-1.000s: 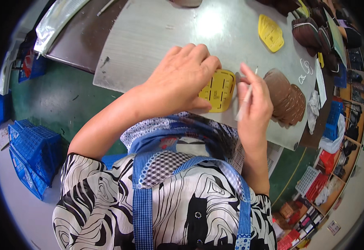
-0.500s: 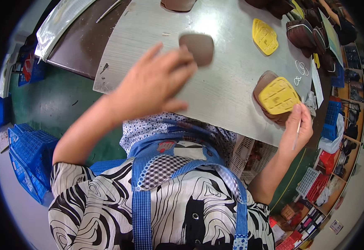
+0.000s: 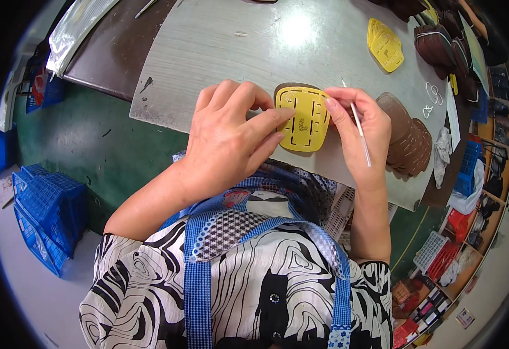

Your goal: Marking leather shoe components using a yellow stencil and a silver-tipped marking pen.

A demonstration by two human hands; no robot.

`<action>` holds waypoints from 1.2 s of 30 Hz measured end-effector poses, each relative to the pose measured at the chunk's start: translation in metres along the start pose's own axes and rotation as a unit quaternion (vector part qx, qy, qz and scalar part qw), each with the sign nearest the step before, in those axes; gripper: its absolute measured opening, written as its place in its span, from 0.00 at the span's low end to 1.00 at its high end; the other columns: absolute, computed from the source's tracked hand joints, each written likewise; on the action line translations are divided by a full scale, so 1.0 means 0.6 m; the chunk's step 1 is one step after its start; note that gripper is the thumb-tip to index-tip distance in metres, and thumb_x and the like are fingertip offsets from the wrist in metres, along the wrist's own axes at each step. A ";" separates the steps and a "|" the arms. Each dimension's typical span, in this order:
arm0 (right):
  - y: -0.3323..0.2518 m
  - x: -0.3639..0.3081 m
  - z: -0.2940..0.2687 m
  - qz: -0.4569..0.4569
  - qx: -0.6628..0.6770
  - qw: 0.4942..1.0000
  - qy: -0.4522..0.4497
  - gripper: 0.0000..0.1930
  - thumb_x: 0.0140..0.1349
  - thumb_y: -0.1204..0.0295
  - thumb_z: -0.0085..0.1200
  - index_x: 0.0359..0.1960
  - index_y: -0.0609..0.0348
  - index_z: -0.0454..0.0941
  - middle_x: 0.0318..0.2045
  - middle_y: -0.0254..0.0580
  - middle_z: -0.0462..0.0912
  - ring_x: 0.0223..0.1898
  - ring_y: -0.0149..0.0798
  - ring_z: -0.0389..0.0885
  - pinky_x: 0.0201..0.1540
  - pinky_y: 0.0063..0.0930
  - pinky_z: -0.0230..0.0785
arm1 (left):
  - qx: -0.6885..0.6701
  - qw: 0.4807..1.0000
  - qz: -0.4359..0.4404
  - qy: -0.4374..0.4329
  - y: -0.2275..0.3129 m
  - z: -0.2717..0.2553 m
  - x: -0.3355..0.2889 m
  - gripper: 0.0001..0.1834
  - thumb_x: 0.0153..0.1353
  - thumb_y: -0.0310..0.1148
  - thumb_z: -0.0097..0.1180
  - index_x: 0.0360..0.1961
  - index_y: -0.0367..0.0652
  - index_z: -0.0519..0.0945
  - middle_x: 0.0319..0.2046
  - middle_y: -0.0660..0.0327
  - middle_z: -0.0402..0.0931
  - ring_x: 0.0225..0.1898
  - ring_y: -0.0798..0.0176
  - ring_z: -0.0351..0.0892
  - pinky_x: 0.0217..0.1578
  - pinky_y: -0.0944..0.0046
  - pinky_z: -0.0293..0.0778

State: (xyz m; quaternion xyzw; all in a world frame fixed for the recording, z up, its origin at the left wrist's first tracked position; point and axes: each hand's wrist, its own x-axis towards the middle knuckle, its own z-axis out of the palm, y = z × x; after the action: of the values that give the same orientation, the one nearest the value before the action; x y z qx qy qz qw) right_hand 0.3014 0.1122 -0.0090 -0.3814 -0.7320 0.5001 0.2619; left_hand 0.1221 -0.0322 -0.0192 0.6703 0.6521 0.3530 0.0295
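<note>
A yellow slotted template (image 3: 311,139) lies over a dark brown rounded piece (image 3: 282,87), whose edge shows along the template's top left. My left hand (image 3: 225,136) has its bent fingers on the template's left side, index fingertip pressed on its face. At the upper right corner, the thumb and fingers of my right hand (image 3: 368,125) pinch the template's edge. A thin white pen (image 3: 361,136) also sits in that hand, slanting across the fingers. Just right of it, several brown slotted pieces (image 3: 408,142) lie fanned in a stack.
Further back on the grey work surface (image 3: 219,64) are fanned yellow templates (image 3: 385,45), tied brown bundles (image 3: 432,46) and white bands (image 3: 430,110). Crumpled plastic (image 3: 442,154) lies at the right edge. Blue crates (image 3: 50,203) stand on the floor at left, loaded shelves (image 3: 481,198) at right.
My right hand has brought the yellow template leftward from the brown stack onto the single brown piece. That piece is nearer me now. My left hand has come down onto the template.
</note>
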 end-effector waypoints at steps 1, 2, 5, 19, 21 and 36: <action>0.000 0.002 0.002 -0.006 -0.018 1.000 0.002 0.07 0.69 0.76 0.62 0.45 0.67 0.84 0.31 0.38 0.87 0.33 0.24 0.82 0.39 0.22 0.76 | 0.009 1.000 -0.009 -0.006 0.002 0.000 0.002 0.21 0.54 0.33 0.70 0.51 0.51 0.87 0.40 0.63 0.75 0.42 0.57 0.73 0.48 0.55 0.66; 0.000 0.003 0.004 -0.012 -0.036 0.999 0.003 0.07 0.68 0.76 0.62 0.44 0.67 0.84 0.30 0.40 0.87 0.31 0.25 0.83 0.38 0.22 0.76 | 0.017 1.000 -0.018 -0.012 0.003 0.001 0.003 0.21 0.55 0.35 0.70 0.52 0.52 0.87 0.39 0.64 0.74 0.42 0.57 0.72 0.48 0.56 0.65; -0.002 0.006 0.004 -0.011 -0.071 0.997 0.005 0.07 0.67 0.76 0.63 0.44 0.66 0.84 0.30 0.42 0.87 0.30 0.28 0.84 0.37 0.23 0.76 | 0.034 0.999 -0.024 -0.020 0.003 0.004 0.001 0.22 0.56 0.38 0.70 0.53 0.52 0.87 0.38 0.64 0.73 0.42 0.58 0.72 0.48 0.55 0.65; -0.021 0.012 0.003 -0.159 -0.280 0.947 0.003 0.14 0.69 0.72 0.63 0.52 0.64 0.78 0.36 0.42 0.82 0.34 0.33 0.83 0.37 0.28 0.77 | 0.059 0.997 -0.037 -0.028 0.002 0.007 0.002 0.22 0.57 0.41 0.69 0.54 0.55 0.87 0.47 0.66 0.76 0.47 0.57 0.71 0.51 0.55 0.65; -0.028 0.014 -0.003 -0.154 -0.224 0.962 0.021 0.14 0.70 0.71 0.62 0.53 0.64 0.77 0.37 0.42 0.81 0.34 0.33 0.82 0.37 0.28 0.77 | 0.059 0.998 -0.035 -0.019 0.003 0.007 0.003 0.22 0.57 0.41 0.69 0.54 0.56 0.87 0.52 0.67 0.78 0.50 0.57 0.72 0.53 0.54 0.65; -0.025 0.042 0.021 -0.132 -0.179 0.975 -0.025 0.11 0.75 0.69 0.53 0.38 0.63 0.83 0.29 0.43 0.85 0.28 0.40 0.84 0.35 0.33 0.74 | 0.081 0.996 -0.032 -0.033 0.004 0.009 0.002 0.15 0.57 0.40 0.68 0.47 0.61 0.88 0.60 0.71 0.77 0.55 0.56 0.72 0.55 0.54 0.65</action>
State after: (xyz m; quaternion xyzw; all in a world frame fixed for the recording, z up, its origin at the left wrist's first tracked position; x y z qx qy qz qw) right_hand 0.2727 0.1231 0.0006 -0.3095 -0.8597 0.3314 0.2352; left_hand 0.1264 -0.0291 -0.0214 0.6607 0.6983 0.2751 0.0081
